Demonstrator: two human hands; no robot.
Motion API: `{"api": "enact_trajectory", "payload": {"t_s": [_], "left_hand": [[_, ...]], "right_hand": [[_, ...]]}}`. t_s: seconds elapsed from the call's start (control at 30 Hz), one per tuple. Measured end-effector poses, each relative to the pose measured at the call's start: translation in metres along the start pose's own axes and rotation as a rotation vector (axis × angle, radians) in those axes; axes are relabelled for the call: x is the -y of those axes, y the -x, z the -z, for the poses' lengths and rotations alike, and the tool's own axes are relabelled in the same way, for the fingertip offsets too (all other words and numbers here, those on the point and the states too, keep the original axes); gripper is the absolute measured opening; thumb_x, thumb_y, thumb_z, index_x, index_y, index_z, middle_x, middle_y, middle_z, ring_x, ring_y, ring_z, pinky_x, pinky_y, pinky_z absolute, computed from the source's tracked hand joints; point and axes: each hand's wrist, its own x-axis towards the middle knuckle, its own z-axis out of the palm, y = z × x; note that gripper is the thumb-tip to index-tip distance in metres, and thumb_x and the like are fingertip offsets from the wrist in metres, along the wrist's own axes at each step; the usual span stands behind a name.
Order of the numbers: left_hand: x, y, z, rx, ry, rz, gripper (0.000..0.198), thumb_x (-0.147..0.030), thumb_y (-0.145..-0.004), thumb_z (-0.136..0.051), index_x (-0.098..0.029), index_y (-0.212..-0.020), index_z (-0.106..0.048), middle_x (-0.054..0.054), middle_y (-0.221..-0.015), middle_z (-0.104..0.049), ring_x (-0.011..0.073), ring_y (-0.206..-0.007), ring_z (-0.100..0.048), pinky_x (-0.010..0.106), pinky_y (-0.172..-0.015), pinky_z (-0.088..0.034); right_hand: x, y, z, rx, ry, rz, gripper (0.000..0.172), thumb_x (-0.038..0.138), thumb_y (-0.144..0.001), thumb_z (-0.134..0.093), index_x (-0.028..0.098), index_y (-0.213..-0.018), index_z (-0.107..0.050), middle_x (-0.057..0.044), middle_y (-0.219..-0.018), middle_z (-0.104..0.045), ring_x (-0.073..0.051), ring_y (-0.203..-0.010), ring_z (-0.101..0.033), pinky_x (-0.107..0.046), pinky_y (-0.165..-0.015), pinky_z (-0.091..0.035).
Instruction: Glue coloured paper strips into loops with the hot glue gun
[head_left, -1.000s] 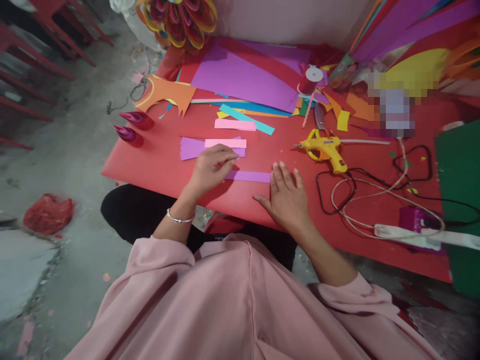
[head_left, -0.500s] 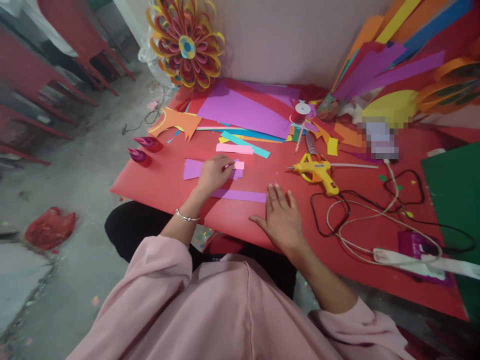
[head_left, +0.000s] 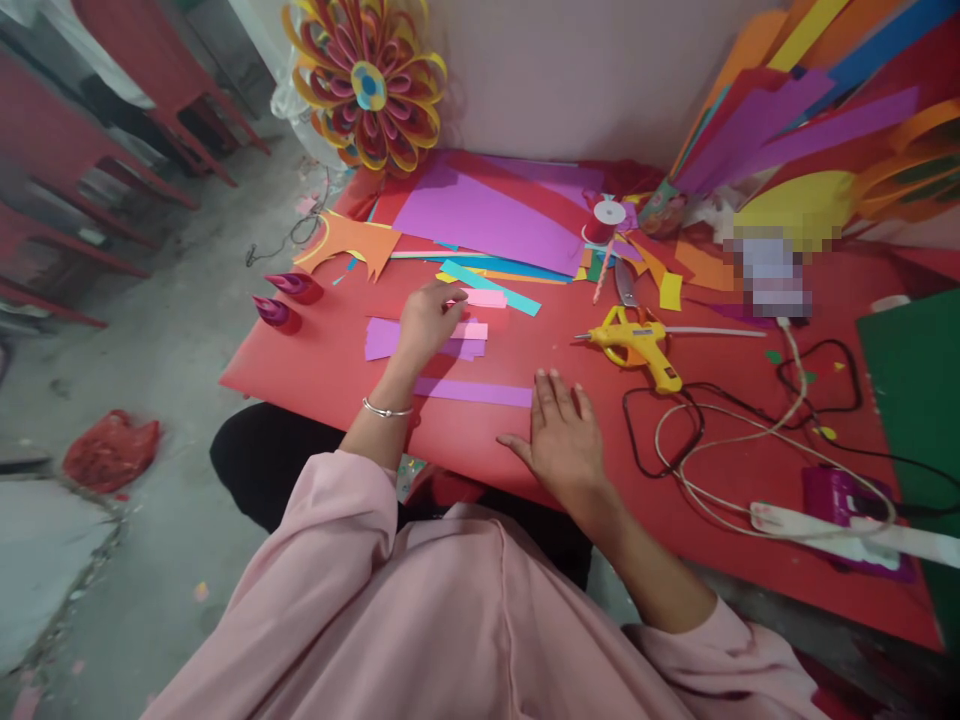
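My left hand (head_left: 429, 325) is closed, its thumb and fingertips gathered at a short pink paper strip (head_left: 487, 298) whose left part they cover. Just below that, another pink strip (head_left: 472, 331) lies across a small stack of purple paper strips (head_left: 381, 340), partly hidden by the hand. A long purple strip (head_left: 476, 391) runs along the table nearer to me. At its right end my right hand (head_left: 568, 440) rests flat, fingers stretched out and thumb spread. A turquoise strip (head_left: 517, 296) lies behind the upper pink one.
On the red table (head_left: 450, 440) a yellow glue gun (head_left: 645, 350) lies over scissors (head_left: 624, 285); cables (head_left: 701, 420) loop to the right. Purple sheets (head_left: 480, 215), a ribbon spool (head_left: 604, 222) and a paper flower (head_left: 369, 88) stand behind. Two dark pink cones (head_left: 274, 310) sit left.
My left hand has moved a little away from me, from the lower pink strip to the upper one. My right hand stays flat in the same place.
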Motion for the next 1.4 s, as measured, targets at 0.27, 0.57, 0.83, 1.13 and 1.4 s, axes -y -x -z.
{"api": "enact_trajectory", "payload": {"t_s": [0.27,0.57,0.83,1.13,1.4], "left_hand": [[0.007,0.019,0.018,0.257,-0.185,-0.069,0.024,-0.028,-0.087,-0.081,-0.022,-0.11,-0.08,0.008,-0.118,-0.07,0.0187,-0.086,-0.066,0.033,-0.076,-0.053],[0.001,0.017,0.02,0.334,-0.251,0.004,0.016,-0.022,-0.087,-0.081,-0.021,-0.102,-0.078,0.008,-0.122,-0.07,0.0232,-0.095,-0.069,0.036,-0.079,-0.053],[-0.006,0.023,0.026,0.215,-0.073,-0.061,0.022,-0.029,-0.089,-0.077,-0.022,-0.11,-0.075,0.004,-0.107,-0.078,0.0166,-0.08,-0.064,0.032,-0.076,-0.052],[-0.041,0.041,-0.004,0.261,0.044,-0.476,0.023,-0.045,-0.097,-0.069,-0.024,-0.101,-0.08,0.006,-0.099,-0.082,0.0232,-0.095,-0.073,0.043,-0.096,-0.056],[-0.044,0.077,-0.015,0.162,0.125,-0.345,0.027,-0.045,-0.1,-0.066,-0.023,-0.108,-0.079,0.01,-0.109,-0.082,0.0235,-0.102,-0.075,0.042,-0.095,-0.06]], "right_hand": [[-0.001,0.001,-0.002,-0.018,-0.011,0.004,0.096,0.07,-0.109,-0.032,-0.008,-0.162,-0.043,-0.03,-0.17,-0.04,-0.044,-0.162,-0.038,-0.064,-0.131,-0.027],[0.001,0.001,0.004,-0.008,0.004,-0.02,0.099,0.071,-0.109,-0.026,-0.011,-0.161,-0.042,-0.028,-0.171,-0.04,-0.044,-0.161,-0.038,-0.063,-0.13,-0.03],[0.001,0.003,0.002,0.007,-0.033,-0.044,0.097,0.071,-0.109,-0.031,-0.009,-0.161,-0.044,-0.028,-0.173,-0.038,-0.044,-0.162,-0.035,-0.062,-0.131,-0.027],[-0.004,0.007,-0.003,-0.016,-0.164,-0.102,0.092,0.07,-0.106,-0.045,-0.002,-0.164,-0.045,-0.026,-0.176,-0.035,-0.04,-0.168,-0.024,-0.06,-0.136,-0.018],[-0.013,0.007,-0.003,-0.085,-0.356,-0.19,0.081,0.065,-0.104,-0.05,0.01,-0.163,-0.051,-0.021,-0.17,-0.048,-0.036,-0.164,-0.035,-0.059,-0.133,-0.03]]}}
